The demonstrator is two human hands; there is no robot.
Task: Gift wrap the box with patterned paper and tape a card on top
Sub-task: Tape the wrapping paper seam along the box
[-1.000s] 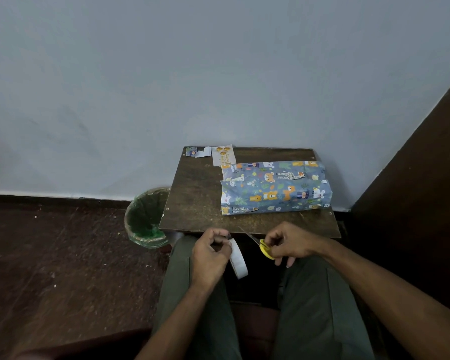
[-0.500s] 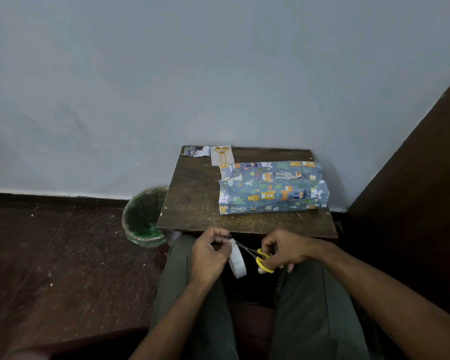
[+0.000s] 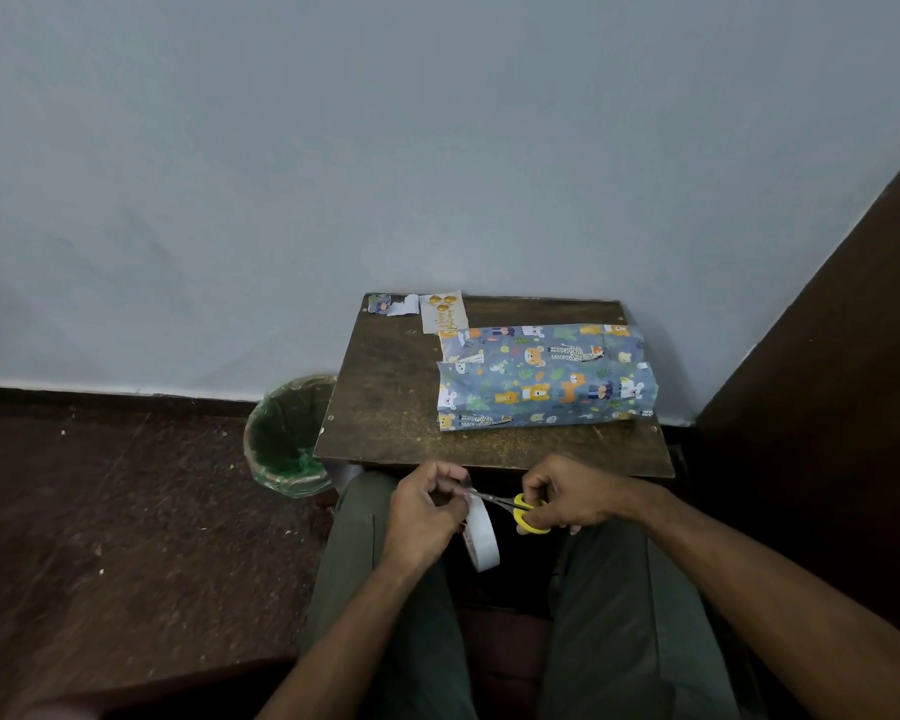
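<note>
Knees in olive trousers (image 3: 401, 605) fill the near foreground, and just above them the two hands meet in front of the small table's near edge. The left hand (image 3: 424, 517) has its fingers curled, pinching a short strip of clear tape pulled up from the tape roll (image 3: 481, 535), which hangs on edge below and to the right of the knuckles, between the legs. The right hand (image 3: 575, 493) has its fingers closed through the yellow handles of the scissors (image 3: 510, 504), whose blades point left and reach the strip right at the left fingertips; whether the blades are parted or together is too small to tell. Both hands hover short of the table, touching nothing on it. Beyond them, the dark wooden table (image 3: 385, 402) carries the wrapped box (image 3: 544, 379), lying lengthwise on the right half of the top, well apart from the hands and farther from the person. Its blue animal-print paper overlaps in a long seam along the top, and the left end looks loosely folded. Past the box's far left corner a pale card (image 3: 444, 313) with orange round shapes lies flat, touching or just beside the box, and a paper scrap (image 3: 392, 305) sits at the table's far left corner. Left of the table, on the dark floor, stands a bin (image 3: 287, 439) lined with green plastic, against the pale wall.
</note>
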